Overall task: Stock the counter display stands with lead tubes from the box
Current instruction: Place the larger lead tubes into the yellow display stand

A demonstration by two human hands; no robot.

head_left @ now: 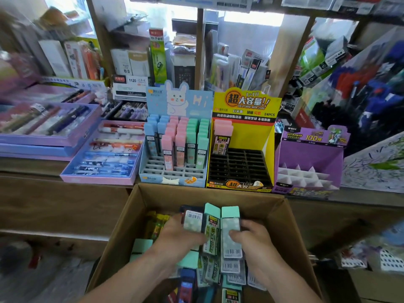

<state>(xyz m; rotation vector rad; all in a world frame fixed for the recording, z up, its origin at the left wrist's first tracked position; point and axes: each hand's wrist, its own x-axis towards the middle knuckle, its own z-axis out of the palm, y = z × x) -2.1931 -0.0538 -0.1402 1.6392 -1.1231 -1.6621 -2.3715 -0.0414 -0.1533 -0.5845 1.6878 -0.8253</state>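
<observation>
Both hands are down inside the open cardboard box (290, 232), which stands in front of the table (28, 164), below the display stands. The box holds many loose lead tubes (231, 266), lying flat and crossing each other, with mint caps and barcode labels.

The left hand (179, 235) has its fingers curled around a dark tube (193, 220) with a white barcode label and grips it. The right hand (253, 239) pinches a mint-capped tube (230, 230); its thumb presses on the front face of the tube. Between these two stands a third tube (211, 231), with a mint cap and a yellow and black label. It touches both neighbours, and I cannot tell which hand carries it. All three are held upright, just above the pile.

On the table, three stands are side by side. The blue stand (175, 179), with a rabbit on its back card, holds blue, pink and green tubes in its back rows, and the grey grid of slots shows at the front. The yellow stand (267, 149) has some pink-capped tubes (223, 133) in its back left corner over a black grid. The purple stand (310, 156) shows white dividers. To the left of the blue stand lie lilac trays (98, 179) with pens.
</observation>
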